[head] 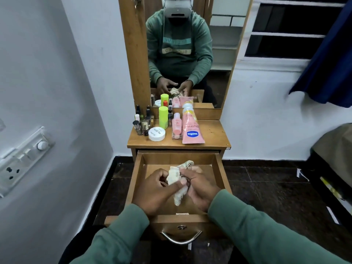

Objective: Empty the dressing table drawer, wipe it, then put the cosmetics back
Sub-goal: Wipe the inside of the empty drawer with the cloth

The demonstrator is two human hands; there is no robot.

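Cosmetics (pixel 167 124) stand on the worktop (pixel 215 134), and the drawer (pixel 219 168) looks empty. Left hand (pixel 154 191) and right hand (pixel 202 189) pinch a cloth (pixel 176 178); wiping seems in hand, refilling is left.

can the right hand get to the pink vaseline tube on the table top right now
Probably yes, once freed. The vaseline tube lies at the front of the tabletop, just beyond the open drawer, with nothing between it and the right hand. But that hand and the left hand both grip the cloth.
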